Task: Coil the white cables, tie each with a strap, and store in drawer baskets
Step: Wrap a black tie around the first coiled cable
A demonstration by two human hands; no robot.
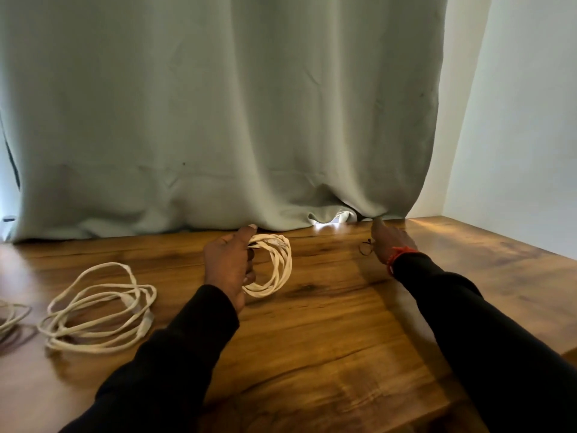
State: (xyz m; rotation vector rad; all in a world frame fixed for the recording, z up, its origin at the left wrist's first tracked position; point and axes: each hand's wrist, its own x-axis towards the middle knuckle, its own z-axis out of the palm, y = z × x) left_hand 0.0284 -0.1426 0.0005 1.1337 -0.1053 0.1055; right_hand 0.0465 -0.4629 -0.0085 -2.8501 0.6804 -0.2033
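My left hand (229, 264) grips a tightly coiled white cable (274, 267) just above the wooden table (327, 339), near the back middle. A looser coil of white cable (100, 310) lies flat on the table to the left. Part of a third white cable (9, 317) shows at the left edge. My right hand (388, 242) reaches to the back of the table, palm down, beside a small dark strap (365, 247) lying on the wood. Whether its fingers touch the strap I cannot tell. No drawer or basket is in view.
A grey-green curtain (218, 120) hangs behind the table and bunches on its back edge. A white wall (515, 120) stands at the right. The table's right edge (568, 354) drops off at the lower right.
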